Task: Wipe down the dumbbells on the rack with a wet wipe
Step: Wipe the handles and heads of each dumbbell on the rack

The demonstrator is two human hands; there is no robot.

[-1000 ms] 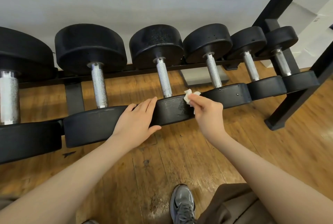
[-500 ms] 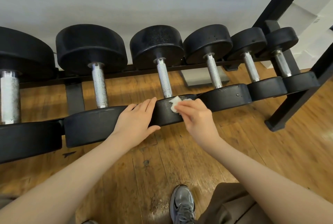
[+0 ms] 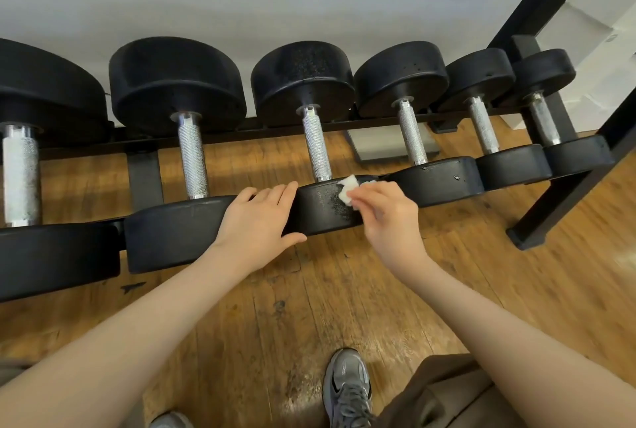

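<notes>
Six dumbbells [image 3: 315, 138] lie side by side on a low black rack [image 3: 564, 193] against a pale wall, their knurled steel handles running away from the viewer and their black heads resting on the front and back rails; the person works on the third from the left, at its near head [image 3: 323, 211]; the right hand [image 3: 387, 217] pinches a small white wet wipe [image 3: 348, 193] between thumb and fingers [image 3: 364, 194] and holds it against the upper face of that head, where a damp sheen shows just beside the cloth; the left hand [image 3: 261, 221] lies flat with its fingers straight, spread across the gap between this head and its left neighbour, thumb hooked under the front edge, gripping nothing; the dumbbells look heavy and rigid, so they should sit firm under rubbing and need only a steadying palm, not a lift; the textured coating will likely drag on the cloth, whereas the wipe is light, limp and apt to bunch or tear, so it is best kept folded under the fingertips; the knurled handle [image 3: 316, 149] may snag it; below, a wooden floor [image 3: 241, 341] and a grey trainer [image 3: 349, 389] are in view.
</notes>
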